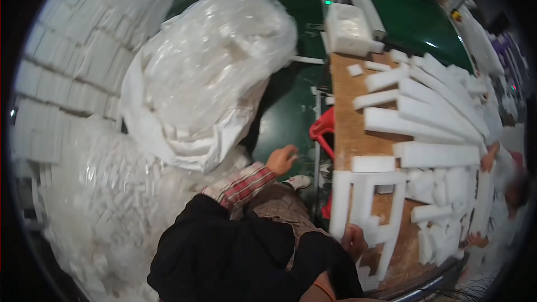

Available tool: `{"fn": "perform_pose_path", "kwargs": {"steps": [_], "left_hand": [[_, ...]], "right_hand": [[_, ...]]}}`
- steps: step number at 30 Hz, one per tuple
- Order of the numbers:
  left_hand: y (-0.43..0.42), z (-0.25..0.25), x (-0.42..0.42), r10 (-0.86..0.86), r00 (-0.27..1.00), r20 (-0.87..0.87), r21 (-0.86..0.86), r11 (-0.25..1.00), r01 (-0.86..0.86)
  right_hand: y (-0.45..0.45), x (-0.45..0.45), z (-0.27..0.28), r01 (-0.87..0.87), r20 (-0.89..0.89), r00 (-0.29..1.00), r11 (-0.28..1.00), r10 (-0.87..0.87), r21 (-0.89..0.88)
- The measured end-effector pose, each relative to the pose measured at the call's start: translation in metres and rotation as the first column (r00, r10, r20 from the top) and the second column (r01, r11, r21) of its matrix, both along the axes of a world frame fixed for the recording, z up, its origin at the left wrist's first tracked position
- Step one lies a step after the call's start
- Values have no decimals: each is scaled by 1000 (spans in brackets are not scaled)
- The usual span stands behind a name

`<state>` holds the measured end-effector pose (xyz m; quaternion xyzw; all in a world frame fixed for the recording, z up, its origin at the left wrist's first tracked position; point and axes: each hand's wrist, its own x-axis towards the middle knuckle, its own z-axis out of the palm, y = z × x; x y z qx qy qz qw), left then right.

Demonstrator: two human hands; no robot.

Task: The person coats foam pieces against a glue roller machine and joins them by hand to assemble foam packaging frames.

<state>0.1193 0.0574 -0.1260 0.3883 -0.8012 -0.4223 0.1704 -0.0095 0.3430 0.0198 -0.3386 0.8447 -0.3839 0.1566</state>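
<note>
Prob. partway, I'd judge: 1 hollow foam frame (363,201) lies on the desk (346,128), lower right of centre; at least 5 long strips (414,123) are left loose above it. L hand (282,160), centre, is empty, fingers slightly spread; R hand (353,240) curls by the foam frame (can't tell if it's pinching). Also 1 bulky bag (212,61), upper centre; 1 squarish block (348,29), upper right; 2 co-worker's hands (488,156), far right.

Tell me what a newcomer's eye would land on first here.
The huge, shiny plastic bag bulging in the upper left-centre of the view would probably catch the eye first. Next would likely come the long white strips fanned out across the brown tabletop on the right. A bright red object also stands out by the tabletop's left edge.
</note>
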Motion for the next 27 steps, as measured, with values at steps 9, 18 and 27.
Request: {"fn": "perform_pose_path", "kwargs": {"steps": [9, 18, 27], "left_hand": [[115, -83, 273, 446, 707, 549, 312, 675, -668], [-9, -208, 325, 750, 461, 473, 322, 340, -883], [-214, -496, 533, 637, 461, 618, -192, 691, -697]], "right_hand": [[-75, 65, -33, -389, 155, 900, 912, 407, -133], [-200, 104, -41, -636, 305, 749, 768, 588, 79], [-348, 147, -137, -713, 516, 700, 517, 493, 473]]}}
